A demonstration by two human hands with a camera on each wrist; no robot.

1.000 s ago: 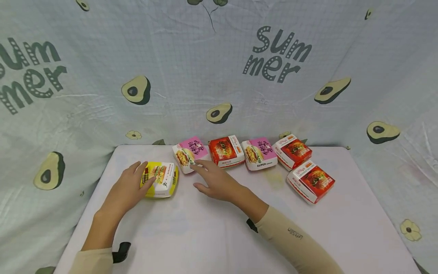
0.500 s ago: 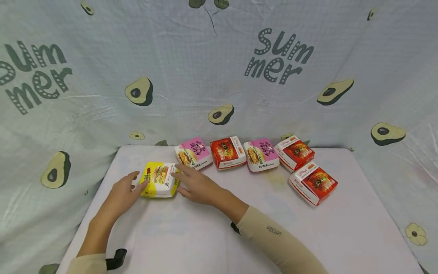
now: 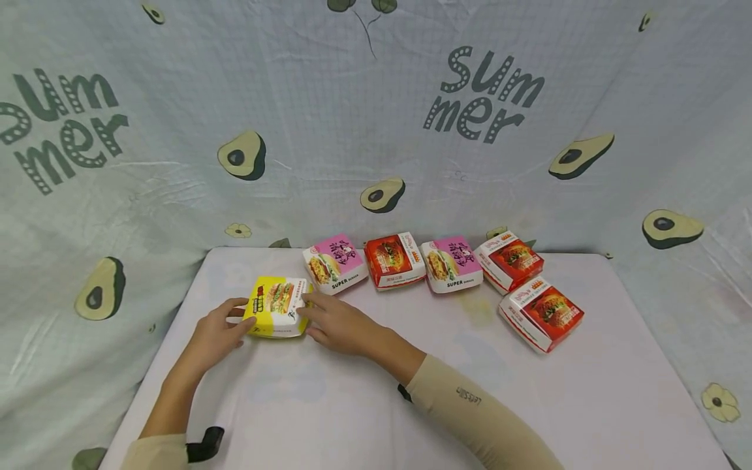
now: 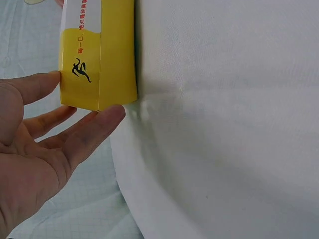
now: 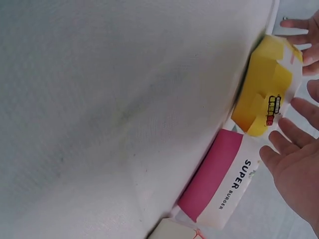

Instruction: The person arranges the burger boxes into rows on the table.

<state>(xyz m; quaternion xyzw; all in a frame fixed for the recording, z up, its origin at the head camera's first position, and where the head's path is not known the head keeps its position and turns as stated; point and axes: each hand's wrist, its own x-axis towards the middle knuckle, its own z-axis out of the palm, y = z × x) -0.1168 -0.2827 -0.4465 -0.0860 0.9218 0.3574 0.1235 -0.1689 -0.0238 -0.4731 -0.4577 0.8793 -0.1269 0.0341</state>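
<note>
A yellow and white burger box point(image 3: 276, 305) lies flat toward the table's left side. My left hand point(image 3: 217, 334) is at its left end. In the left wrist view the thumb touches one edge of the box and extended fingers point(image 4: 94, 132) lie along its yellow end. My right hand point(image 3: 343, 326) is at the opposite end, its fingertips at the right edge. The right wrist view shows those fingers point(image 5: 294, 132) spread and nearly straight against the box. Close behind it sits a pink and white burger box point(image 3: 335, 263) marked SUPER BURGER.
Along the table's back edge stand a red burger box point(image 3: 395, 260), a second pink burger box point(image 3: 451, 263) and another red box point(image 3: 509, 260). One more red box point(image 3: 542, 313) lies in front of that at an angle. A patterned cloth point(image 3: 329, 117) hangs behind the table point(image 3: 376, 405).
My right hand has moved left from the pink box to the yellow box's right end. My left hand has slid off the box's top to its left end. The yellow box stays in place.
</note>
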